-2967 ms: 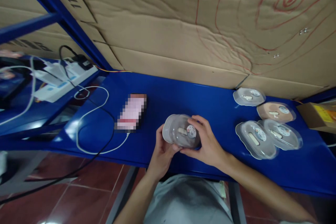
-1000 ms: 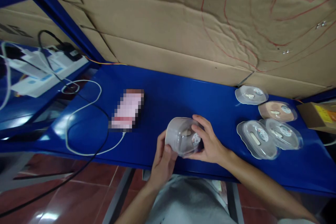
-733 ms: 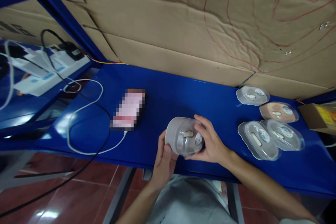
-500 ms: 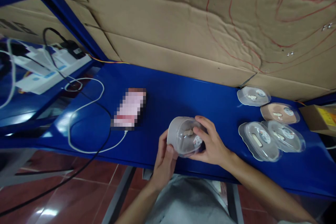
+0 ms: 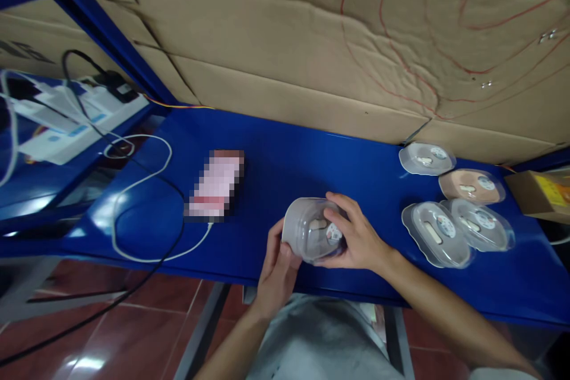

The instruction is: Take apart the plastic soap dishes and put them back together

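Observation:
Between my two hands, above the front edge of the blue table (image 5: 285, 160), is a clear plastic package (image 5: 307, 228) with a pale backing and a round printed sticker. A small pale item shows inside it. My left hand (image 5: 278, 267) grips the backing side, thumb at the lower edge. My right hand (image 5: 356, 237) is wrapped round the clear domed side, fingers over the top. On the right lie several similar packages: a grey one (image 5: 427, 158) at the back, a peach one (image 5: 472, 186), and two overlapping grey ones (image 5: 439, 234) nearer me.
A phone with a blurred screen (image 5: 215, 184) lies left of my hands, joined to a white cable (image 5: 114, 214). A power strip (image 5: 53, 145) with plugs sits far left. A cardboard wall (image 5: 267, 77) stands behind. At the right edge is an open cardboard box (image 5: 529, 195).
The camera view has shifted slightly. Both hands keep hold of the clear package, which looks turned only a little; the other packages and the phone stay in place.

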Motion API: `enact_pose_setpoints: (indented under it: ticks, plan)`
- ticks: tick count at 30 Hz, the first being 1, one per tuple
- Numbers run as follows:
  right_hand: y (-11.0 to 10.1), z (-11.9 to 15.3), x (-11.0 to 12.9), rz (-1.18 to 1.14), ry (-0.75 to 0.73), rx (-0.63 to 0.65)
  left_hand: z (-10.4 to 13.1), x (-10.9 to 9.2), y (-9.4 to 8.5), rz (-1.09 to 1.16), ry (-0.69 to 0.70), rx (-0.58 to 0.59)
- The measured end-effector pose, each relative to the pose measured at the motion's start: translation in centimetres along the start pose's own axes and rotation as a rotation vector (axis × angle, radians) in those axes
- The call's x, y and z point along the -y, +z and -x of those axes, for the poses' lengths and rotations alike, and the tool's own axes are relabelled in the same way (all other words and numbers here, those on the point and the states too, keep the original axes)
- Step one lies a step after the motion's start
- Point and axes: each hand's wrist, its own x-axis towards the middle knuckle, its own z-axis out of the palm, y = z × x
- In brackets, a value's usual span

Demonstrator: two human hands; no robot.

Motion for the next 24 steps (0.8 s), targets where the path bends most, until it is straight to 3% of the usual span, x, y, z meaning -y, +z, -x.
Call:
enact_pose_setpoints:
  ticks: [4, 11, 19, 21, 24]
  plan:
    - [-0.1, 0.0, 0.0, 0.078, -0.055, -0.01, -0.1, 0.0, 0.0, 0.02, -0.001, 0.012]
    - [0.4, -0.3, 1.4, 0.093, 0.1, -0.025, -0.6, -0.5, 0.0, 0.04, -0.023, -0.006]
    - [0.7, -0.2, 1.6, 0.098, 0.076, -0.022, -0.7, -0.6, -0.2, 0.03, -0.032, -0.001]
    - [0.7, -0.4, 2.0, 0.064, 0.189, -0.01, -0.7, -0.5, -0.2, 0.0, -0.026, 0.021]
    - [0.2, -0.8, 2.4, -0.069, 0.441, 0.065, -0.6, -0.2, -0.1, -0.074, -0.027, 0.153]
